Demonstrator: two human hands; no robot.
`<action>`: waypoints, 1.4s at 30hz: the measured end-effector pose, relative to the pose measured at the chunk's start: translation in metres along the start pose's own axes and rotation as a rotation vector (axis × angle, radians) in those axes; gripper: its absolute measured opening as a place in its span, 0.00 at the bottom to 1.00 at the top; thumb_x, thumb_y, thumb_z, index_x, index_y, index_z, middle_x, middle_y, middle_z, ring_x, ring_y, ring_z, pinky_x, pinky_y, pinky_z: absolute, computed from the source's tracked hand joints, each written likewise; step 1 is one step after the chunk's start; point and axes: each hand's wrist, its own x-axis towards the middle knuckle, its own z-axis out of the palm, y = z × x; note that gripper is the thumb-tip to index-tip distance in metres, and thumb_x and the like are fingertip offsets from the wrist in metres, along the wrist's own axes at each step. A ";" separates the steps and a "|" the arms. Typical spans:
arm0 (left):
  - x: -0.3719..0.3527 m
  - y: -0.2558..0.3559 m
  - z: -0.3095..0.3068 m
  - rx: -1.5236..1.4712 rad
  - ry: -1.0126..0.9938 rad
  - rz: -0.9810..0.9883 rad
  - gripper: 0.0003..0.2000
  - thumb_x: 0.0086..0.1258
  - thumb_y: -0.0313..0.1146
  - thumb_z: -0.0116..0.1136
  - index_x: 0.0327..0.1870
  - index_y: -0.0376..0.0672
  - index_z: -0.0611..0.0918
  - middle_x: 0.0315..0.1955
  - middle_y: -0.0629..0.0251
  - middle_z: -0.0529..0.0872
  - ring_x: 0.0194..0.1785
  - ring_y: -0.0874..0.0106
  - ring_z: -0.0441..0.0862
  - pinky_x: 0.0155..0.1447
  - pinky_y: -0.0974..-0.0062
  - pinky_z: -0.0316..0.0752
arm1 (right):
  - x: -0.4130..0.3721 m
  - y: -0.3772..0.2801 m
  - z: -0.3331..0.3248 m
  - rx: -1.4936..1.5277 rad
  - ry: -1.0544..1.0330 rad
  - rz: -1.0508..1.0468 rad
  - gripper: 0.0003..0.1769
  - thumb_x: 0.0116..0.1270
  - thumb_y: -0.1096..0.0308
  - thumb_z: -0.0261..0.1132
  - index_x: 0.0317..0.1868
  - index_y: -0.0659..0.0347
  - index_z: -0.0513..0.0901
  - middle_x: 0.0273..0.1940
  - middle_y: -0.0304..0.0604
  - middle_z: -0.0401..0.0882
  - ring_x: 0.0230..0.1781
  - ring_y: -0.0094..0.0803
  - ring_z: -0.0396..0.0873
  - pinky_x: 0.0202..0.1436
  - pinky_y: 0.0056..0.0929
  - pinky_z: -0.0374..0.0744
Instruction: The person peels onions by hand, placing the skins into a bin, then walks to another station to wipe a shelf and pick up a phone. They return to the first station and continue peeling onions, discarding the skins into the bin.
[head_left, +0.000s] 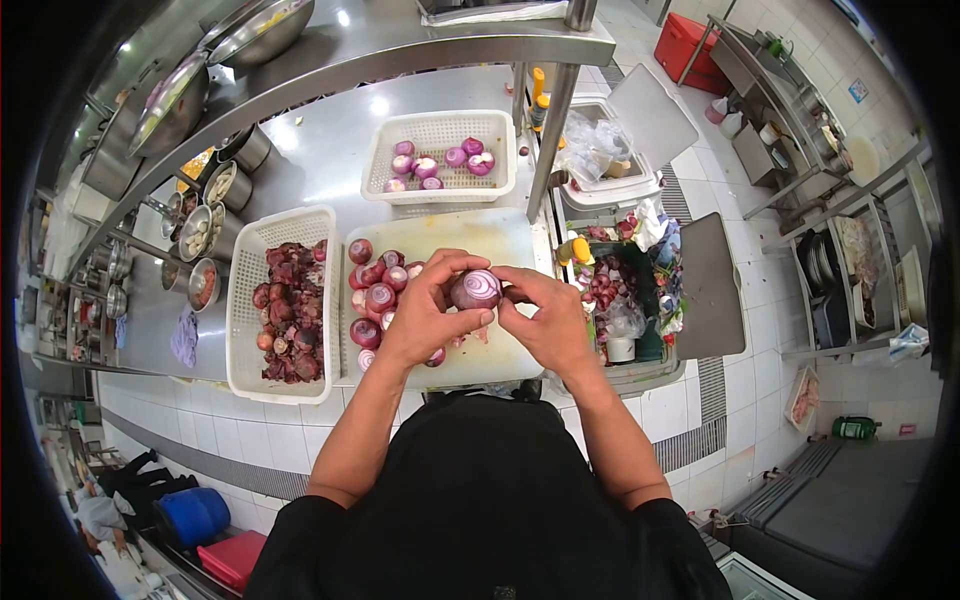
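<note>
Above the cutting board [450, 235], my left hand [432, 312] is closed round a red onion [477, 290] with its cut, ringed face turned up. My right hand [540, 318] pinches at the right side of the same onion with thumb and fingertips. Several red onions [380, 297] with trimmed ends lie on the left part of the board. Behind the board, a white perforated basket [437, 122] holds several peeled purple onions [426, 166]. To the left, a larger white basket [240, 340] contains dark red onions and loose skins [292, 315].
A metal shelf [400, 50] crosses above the counter, its post [555, 140] right of the board. Open bins with peelings [615, 285] and plastic bags [590, 145] stand to the right. Metal pots [228, 185] line the left. A person [105, 510] is at the lower left.
</note>
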 end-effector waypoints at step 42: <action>0.007 -0.007 0.008 -0.276 0.113 -0.185 0.25 0.63 0.25 0.70 0.62 0.37 0.75 0.42 0.64 0.84 0.40 0.79 0.81 0.42 0.81 0.79 | 0.012 0.011 -0.004 0.080 -0.036 0.088 0.20 0.59 0.75 0.67 0.54 0.65 0.84 0.45 0.46 0.86 0.41 0.30 0.84 0.47 0.27 0.81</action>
